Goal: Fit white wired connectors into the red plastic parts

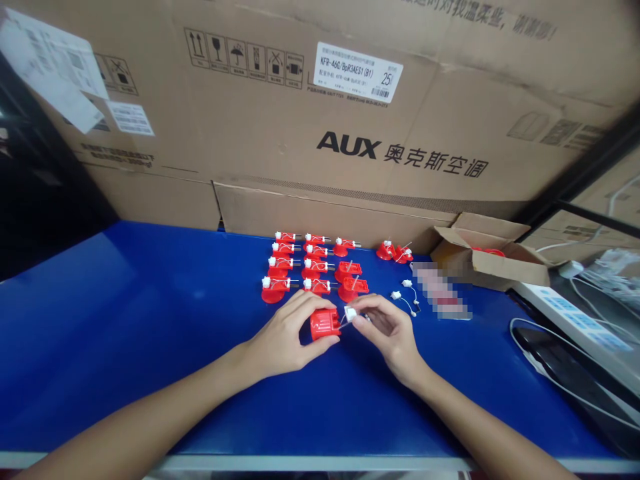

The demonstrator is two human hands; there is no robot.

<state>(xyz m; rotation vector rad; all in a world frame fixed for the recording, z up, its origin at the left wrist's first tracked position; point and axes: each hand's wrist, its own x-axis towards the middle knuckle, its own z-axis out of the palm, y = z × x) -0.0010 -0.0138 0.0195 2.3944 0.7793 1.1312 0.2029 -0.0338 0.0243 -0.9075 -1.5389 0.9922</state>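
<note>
The fingers of the left hand [283, 340] are clamped round a red plastic piece [324, 324], the thumb on its near side and the other fingers curled over its far side. The right hand [395, 340] pinches a small white block [351, 313] between thumb and index finger, with thin wires trailing from it towards the red piece. The red piece lies just left of the white block, its long axis running roughly left to right, its notched end facing right and its rounded end towards the left palm. The block sits by that notched end, slightly to the far side, a narrow gap between them; the right hand is the nearer one to that end. Whether the wires are fixed to the red piece, I cannot tell. Both are held above the blue tabletop [215, 400], on the near side of standing rows of similar red pieces [312, 265].
</note>
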